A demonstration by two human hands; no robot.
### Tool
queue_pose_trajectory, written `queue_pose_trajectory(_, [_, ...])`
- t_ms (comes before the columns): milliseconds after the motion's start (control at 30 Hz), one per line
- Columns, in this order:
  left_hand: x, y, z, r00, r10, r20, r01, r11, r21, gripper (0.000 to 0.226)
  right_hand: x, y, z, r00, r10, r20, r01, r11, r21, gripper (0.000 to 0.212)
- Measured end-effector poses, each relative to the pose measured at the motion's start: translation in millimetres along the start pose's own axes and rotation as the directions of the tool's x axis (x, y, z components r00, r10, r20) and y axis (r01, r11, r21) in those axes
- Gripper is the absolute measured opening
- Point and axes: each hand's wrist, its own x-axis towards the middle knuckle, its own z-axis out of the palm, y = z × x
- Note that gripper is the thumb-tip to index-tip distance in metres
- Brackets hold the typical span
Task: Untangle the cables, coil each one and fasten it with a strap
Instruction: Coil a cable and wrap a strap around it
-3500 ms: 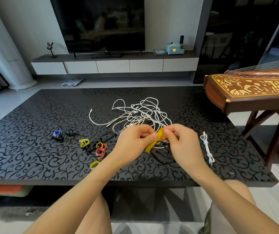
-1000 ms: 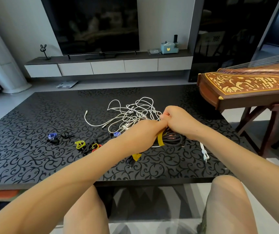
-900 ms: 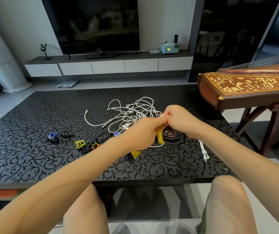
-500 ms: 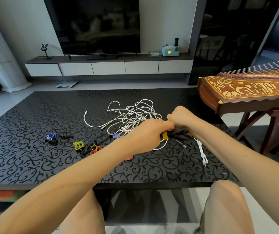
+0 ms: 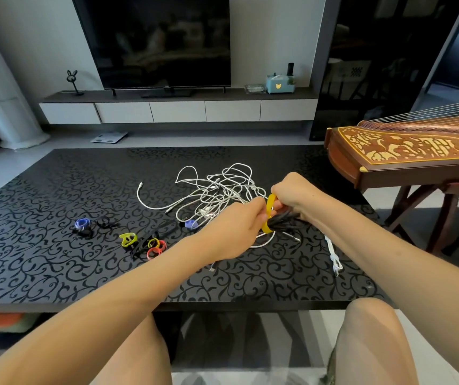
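No legible text, brand or no. anywhere in view. TV (image 5: pixel 161 40): small mark at centre of lower bezel, too small to read. Blue box (image 5: pixel 278 84) on shelf (image 5: pixel 209 94), right of TV: bear-face sign on front, no wording readable. Zither (image 5: pixel 406 147) at right edge: gold inlay on end panel, ornamental, not resolvable as chars. Flat scale (image 5: pixel 109 137) in front of shelf: dark marks on top, no digits readable. Coloured straps (image 5: pixel 154 244) and white cables (image 5: pixel 217 190) on table (image 5: pixel 42 218): any print too small to tell.
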Motion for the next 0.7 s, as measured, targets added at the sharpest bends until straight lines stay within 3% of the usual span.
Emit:
queue_pose_trajectory(267, [7, -2, -3, 0.998, 0.022, 0.052, -0.023, 0.999, 0.025, 0.031, 5, -3, 2, 0.994, -0.073, -0.087, 0.077, 0.996, 0.041, 0.026])
queue_pose_trajectory(367, [0, -2, -2, 0.997, 0.069, 0.033, -0.067, 0.996, -0.062, 0.035, 7, -4, -2, 0.996, -0.074, -0.043, 0.074, 0.997, -0.001, 0.029])
queue_pose_trajectory(500, [-5, -10, -3, 0.978, 0.185, -0.093, -0.196, 0.972, -0.127, 0.027, 7, -3, -11, 0.998, -0.05, 0.046, 0.056, 0.99, -0.128, 0.03])
queue_pose_trajectory(700, [-10, -13, -5, 0.955, 0.206, -0.214, -0.262, 0.925, -0.277, 0.036, 4, 21, -13, 0.966, -0.031, 0.257, -0.006, 0.99, 0.139, 0.022])
